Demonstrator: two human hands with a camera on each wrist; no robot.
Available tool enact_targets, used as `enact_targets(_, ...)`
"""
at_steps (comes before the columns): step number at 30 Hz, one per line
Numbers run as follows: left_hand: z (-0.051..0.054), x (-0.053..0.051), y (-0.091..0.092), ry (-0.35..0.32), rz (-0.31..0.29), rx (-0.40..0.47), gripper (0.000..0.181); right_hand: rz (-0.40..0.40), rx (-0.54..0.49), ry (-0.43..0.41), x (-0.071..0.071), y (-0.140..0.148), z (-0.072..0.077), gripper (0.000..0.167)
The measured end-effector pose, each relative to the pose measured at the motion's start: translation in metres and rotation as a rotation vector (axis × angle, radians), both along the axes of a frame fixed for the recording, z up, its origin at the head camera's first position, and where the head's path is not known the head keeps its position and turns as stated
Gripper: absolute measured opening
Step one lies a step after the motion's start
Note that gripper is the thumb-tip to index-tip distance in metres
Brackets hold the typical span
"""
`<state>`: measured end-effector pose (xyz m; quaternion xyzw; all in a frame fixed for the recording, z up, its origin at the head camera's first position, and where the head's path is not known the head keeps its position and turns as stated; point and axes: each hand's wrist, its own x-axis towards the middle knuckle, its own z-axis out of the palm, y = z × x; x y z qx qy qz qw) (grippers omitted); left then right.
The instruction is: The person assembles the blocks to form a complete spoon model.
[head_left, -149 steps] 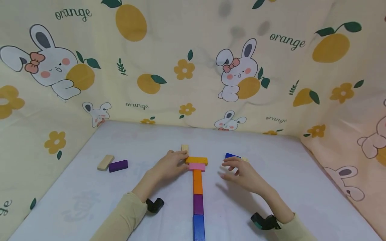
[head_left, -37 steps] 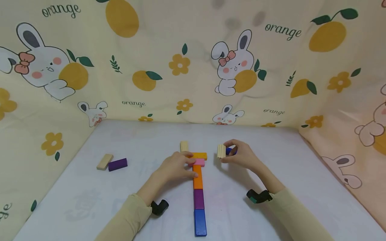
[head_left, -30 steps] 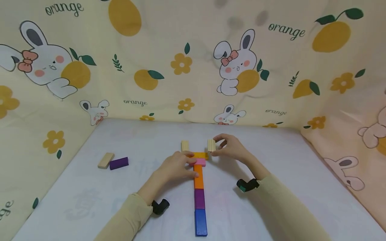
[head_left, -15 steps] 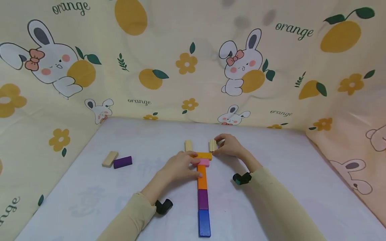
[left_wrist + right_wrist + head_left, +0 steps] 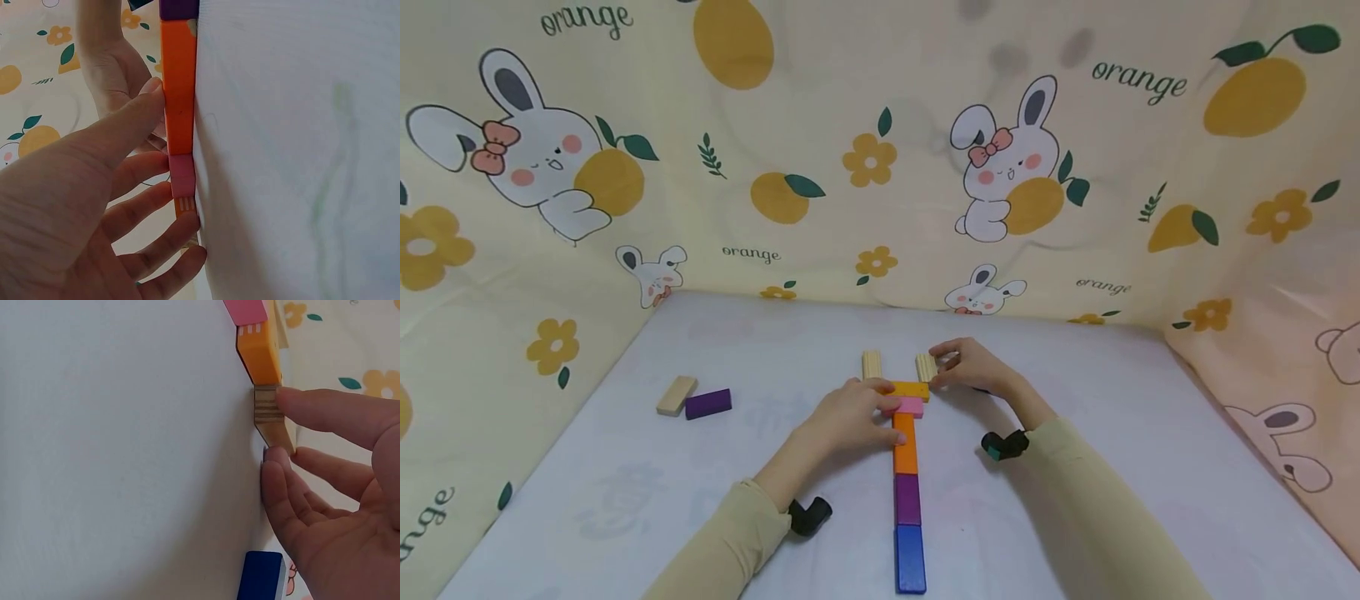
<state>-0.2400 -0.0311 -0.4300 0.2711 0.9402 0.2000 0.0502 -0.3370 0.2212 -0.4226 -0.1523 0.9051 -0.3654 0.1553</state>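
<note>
Hands: right hand (image 5: 973, 367) pinching a pale natural-wood rectangular block (image 5: 926, 367) between thumb and index finger, at 1 o'clock of the yellow-orange rectangular block (image 5: 913, 390) and up against it; left hand (image 5: 850, 417) spread, thumb touching the bright orange rectangular block (image 5: 907, 454), index fingertip on the small pink block (image 5: 912, 407). Row on the white tabletop (image 5: 775, 342) runs toward 6 o'clock: yellow-orange, pink, orange, purple rectangular block (image 5: 907, 500), blue rectangular block (image 5: 911, 560). Second pale wood block (image 5: 871, 364) sits at 10 o'clock of the yellow-orange one.
</note>
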Motion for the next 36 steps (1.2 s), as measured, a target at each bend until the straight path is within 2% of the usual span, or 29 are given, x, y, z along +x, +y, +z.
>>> enact_targets(22,0.0021,0.0013,0.0017,0.003,0.006,-0.008,0.059,-0.008,0.029,0.004,-0.0017,-0.0006,-0.0013,0.058)
enact_targets(36,0.0019,0.0016,0.0014,0.004,0.004,-0.007,0.059,-0.017,0.026,0.018,0.0044,-0.0024,0.0005,0.06)
